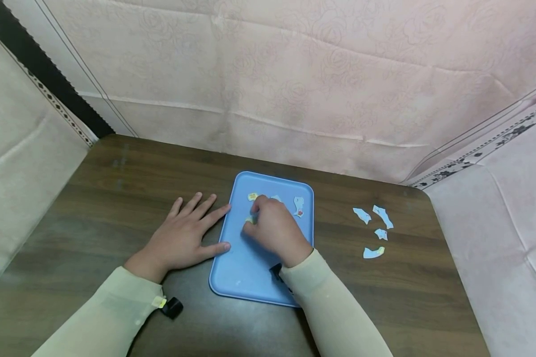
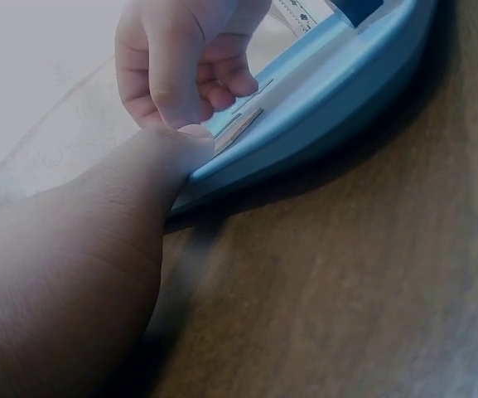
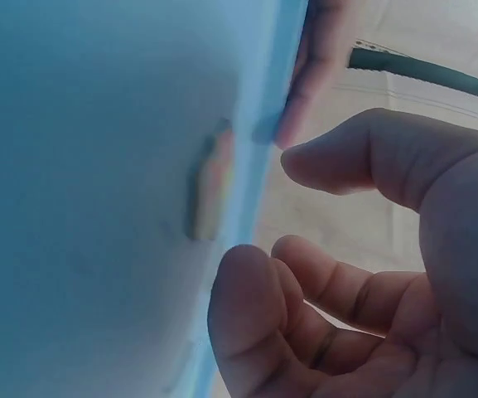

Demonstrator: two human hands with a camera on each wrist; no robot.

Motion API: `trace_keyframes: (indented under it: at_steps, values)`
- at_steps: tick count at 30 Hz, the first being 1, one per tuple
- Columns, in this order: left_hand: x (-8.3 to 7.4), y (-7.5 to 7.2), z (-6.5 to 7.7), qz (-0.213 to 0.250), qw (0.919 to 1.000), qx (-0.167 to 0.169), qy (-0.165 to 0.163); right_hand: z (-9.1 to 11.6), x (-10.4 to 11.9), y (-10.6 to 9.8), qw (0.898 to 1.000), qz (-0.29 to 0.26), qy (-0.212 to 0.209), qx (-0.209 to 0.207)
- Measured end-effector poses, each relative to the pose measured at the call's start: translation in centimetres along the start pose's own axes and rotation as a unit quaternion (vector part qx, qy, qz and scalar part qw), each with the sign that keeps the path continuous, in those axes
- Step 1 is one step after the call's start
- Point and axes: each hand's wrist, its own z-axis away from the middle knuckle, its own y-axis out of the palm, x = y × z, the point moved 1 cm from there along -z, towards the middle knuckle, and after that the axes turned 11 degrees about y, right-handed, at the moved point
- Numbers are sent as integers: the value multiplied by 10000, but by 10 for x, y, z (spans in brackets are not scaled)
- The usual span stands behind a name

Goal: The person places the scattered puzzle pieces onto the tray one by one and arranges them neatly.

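Pale rose-patterned cloth [image 1: 295, 74] hangs around a dark wood counter [image 1: 71, 223], and on it, before the seated-height sleeves, lies a blue tray [image 1: 241, 277]. From above, the head view shows 4 scraps in it: a yellow scrap [image 1: 252, 197], a pale scrap [image 1: 276, 198] partly hidden behind the knuckles, a long scrap [image 1: 299, 206] with a red spot, and a yellowish scrap [image 1: 250, 219] by the right thumb. Another 4 loose pieces [image 1: 383, 216] lie on the bare wood to the tray's right, seen only from the head.

Over the tray bends the right hand [image 1: 277, 228]; its own wrist view reveals what the head view conceals: thumb and forefinger stand apart, with nothing between them. Spread wide, the left hand [image 1: 181, 238] rests at the tray's left edge, its thumb reaching over the rim. The left wrist view shows that rim raised, with scraps lying flat inside.
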Motion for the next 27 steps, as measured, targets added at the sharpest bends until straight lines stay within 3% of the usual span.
trace_keyframes:
  at_steps: [7, 11, 15, 27]
  values:
    - [-1, 0, -2, -11, 10000, 7, -25, 13, -4, -32, 9994, -258, 3, -251]
    - [-1, 0, -1, -8, 10000, 16, -75, 22, -10, -55, 9977, -304, -107, -597]
    - [-1, 0, 0, 9, 10000, 10, -98, 28, -22, -77, 9953, -329, 81, -905]
    - [0, 3, -1, 1, 10000, -51, -71, 34, -91, -139, 9874, -287, 949, -1236]
